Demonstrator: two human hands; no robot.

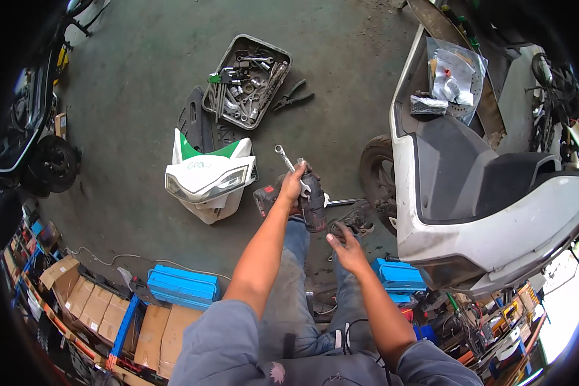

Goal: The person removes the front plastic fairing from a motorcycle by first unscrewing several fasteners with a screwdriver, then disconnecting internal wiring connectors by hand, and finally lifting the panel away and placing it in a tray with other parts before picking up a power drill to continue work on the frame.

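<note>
My left hand [292, 186] is closed around a combination wrench [284, 157] whose ring end points up and away. In the same hand is a dark cordless impact wrench [314, 211], its red-and-black battery sticking out to the left. My right hand [349, 249] is apart from the tool, just right of and below it, with fingers spread and nothing in them. On the floor ahead to the left lies a white-and-green scooter front panel with a headlight [207, 175]. A metal bar [344, 202] shows beyond the impact wrench, partly hidden.
A tray [288, 59] of wrenches and sockets lies ahead, with black-handled pliers [294, 95] beside it. On the right stands a white scooter [489, 231] with a dark seat, bagged parts [453, 80] on it. Blue toolboxes [183, 286] and cardboard boxes [100, 302] are near me.
</note>
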